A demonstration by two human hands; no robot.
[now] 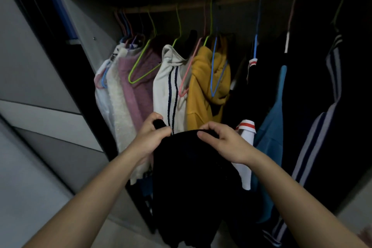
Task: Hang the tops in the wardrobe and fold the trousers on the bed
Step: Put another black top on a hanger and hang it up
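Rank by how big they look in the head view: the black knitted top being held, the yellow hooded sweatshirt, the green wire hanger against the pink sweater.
1. black knitted top, though nearness to the camera inflates it
2. yellow hooded sweatshirt
3. green wire hanger

2 forearms are shown bare from wrist to frame edge; the left hand and right hand are likewise bare.

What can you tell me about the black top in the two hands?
The black soft-looking fabric top hangs limp and plain, with no pattern that shows. The left hand grips one shoulder part, which pokes up above the fingers; the right hand pinches the upper edge. It is held up in front of the hanging clothes in the wardrobe. No hanger shows in it.
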